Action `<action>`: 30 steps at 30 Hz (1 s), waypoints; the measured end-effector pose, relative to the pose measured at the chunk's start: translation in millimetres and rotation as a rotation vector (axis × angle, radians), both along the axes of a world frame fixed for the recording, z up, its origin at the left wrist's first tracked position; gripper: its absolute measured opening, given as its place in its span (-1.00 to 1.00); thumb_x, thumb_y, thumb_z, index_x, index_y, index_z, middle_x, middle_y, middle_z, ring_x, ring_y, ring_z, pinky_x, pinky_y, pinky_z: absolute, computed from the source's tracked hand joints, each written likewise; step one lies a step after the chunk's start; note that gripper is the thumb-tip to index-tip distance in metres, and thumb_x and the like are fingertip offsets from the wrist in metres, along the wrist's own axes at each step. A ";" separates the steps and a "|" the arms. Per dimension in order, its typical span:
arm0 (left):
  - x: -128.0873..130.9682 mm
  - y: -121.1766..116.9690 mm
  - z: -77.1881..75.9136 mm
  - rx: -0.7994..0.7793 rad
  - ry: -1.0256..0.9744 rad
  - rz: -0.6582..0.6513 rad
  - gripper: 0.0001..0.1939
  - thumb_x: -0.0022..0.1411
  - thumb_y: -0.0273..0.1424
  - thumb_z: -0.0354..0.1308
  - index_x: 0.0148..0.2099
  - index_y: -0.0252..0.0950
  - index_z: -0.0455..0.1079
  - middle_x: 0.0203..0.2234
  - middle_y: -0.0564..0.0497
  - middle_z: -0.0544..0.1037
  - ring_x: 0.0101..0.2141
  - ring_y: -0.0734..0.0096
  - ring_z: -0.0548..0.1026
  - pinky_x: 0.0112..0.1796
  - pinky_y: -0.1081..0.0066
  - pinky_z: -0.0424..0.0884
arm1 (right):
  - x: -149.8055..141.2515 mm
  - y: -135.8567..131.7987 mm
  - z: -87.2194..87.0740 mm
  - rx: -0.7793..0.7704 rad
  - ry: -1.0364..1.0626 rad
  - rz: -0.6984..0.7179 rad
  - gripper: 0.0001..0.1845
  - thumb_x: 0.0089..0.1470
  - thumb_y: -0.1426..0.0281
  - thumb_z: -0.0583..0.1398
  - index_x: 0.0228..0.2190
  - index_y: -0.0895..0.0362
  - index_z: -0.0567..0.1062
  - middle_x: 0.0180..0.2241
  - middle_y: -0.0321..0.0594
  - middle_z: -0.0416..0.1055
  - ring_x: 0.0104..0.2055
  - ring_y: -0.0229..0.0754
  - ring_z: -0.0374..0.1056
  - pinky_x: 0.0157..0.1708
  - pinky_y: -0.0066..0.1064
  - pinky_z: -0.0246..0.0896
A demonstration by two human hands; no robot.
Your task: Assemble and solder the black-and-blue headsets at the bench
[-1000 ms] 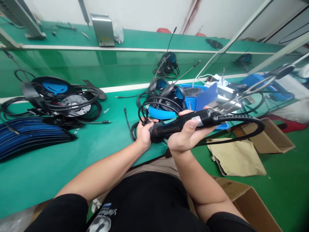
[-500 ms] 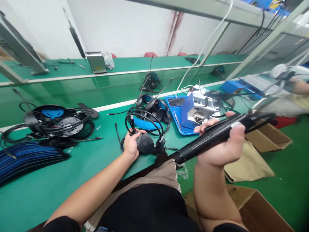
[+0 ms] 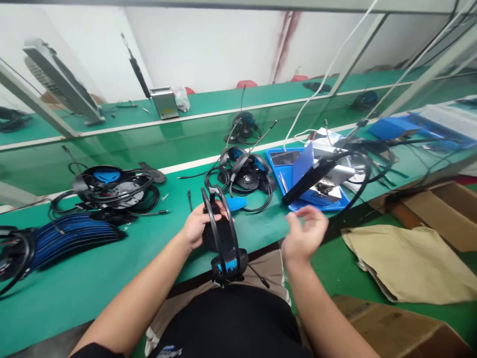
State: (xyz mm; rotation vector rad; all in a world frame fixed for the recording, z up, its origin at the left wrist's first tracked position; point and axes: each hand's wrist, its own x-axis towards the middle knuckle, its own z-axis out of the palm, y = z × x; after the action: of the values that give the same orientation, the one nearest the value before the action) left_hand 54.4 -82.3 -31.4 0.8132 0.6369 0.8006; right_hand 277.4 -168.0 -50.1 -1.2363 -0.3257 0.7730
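Observation:
My left hand (image 3: 197,224) is closed round the band of a black headset (image 3: 223,243) with a blue ear cup, held over the front edge of the green bench (image 3: 112,263). The ear cup hangs toward my lap. My right hand (image 3: 304,237) is open and holds nothing, fingers spread and a little blurred, just right of the headset. A black electric screwdriver (image 3: 309,178) hangs tilted above the blue tray (image 3: 286,171), beyond my right hand and apart from it.
More headsets with cables (image 3: 246,171) lie behind my hands. A heap of headset parts (image 3: 112,186) and a stack of blue bands (image 3: 70,236) sit at the left. Cardboard boxes (image 3: 439,209) and brown paper (image 3: 410,263) are on the floor at the right.
My right hand has let go of the electric screwdriver, which now hangs over the blue tray. My left hand has lifted the headset toward me by its band.

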 end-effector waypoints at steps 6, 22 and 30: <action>-6.3 -4.2 9.5 0.071 0.010 -0.160 -0.81 0.01 -0.42 0.41 -0.30 -0.32 0.52 -0.42 -0.15 0.67 -0.18 -0.09 0.66 0.00 -0.01 0.49 | -50.8 4.8 -3.5 -0.187 0.466 0.801 -0.45 0.12 -0.04 0.33 -0.26 0.25 0.55 -0.56 -0.32 0.33 -0.68 -0.35 0.13 -0.80 -0.57 -0.15; -4.6 1.8 -14.3 0.085 0.159 -0.093 -0.57 0.22 -0.03 0.38 -0.11 -0.26 0.44 -0.41 -0.09 0.65 -0.35 0.20 0.66 -0.30 0.33 0.53 | -22.9 26.7 32.1 0.300 0.074 0.191 -0.55 -0.02 0.16 0.48 -0.36 0.07 0.36 -0.51 -0.43 0.42 -0.53 -0.25 0.45 -0.65 -0.50 0.28; 2.1 5.9 -34.2 0.180 0.190 0.140 -0.53 0.19 0.00 0.39 -0.09 -0.25 0.42 -0.32 -0.09 0.67 -0.37 0.30 0.63 -0.29 0.37 0.52 | -20.4 28.6 32.9 0.351 -0.103 0.170 -0.64 0.07 0.16 0.42 -0.29 0.06 0.40 -0.50 -0.36 0.51 -0.50 -0.20 0.53 -0.58 -0.45 0.44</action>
State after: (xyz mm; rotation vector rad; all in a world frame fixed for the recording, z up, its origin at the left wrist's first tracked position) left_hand 56.5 -76.4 -65.6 1.0250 0.8057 0.9243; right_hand 257.0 -139.4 -17.2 -0.9257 -0.6302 0.7604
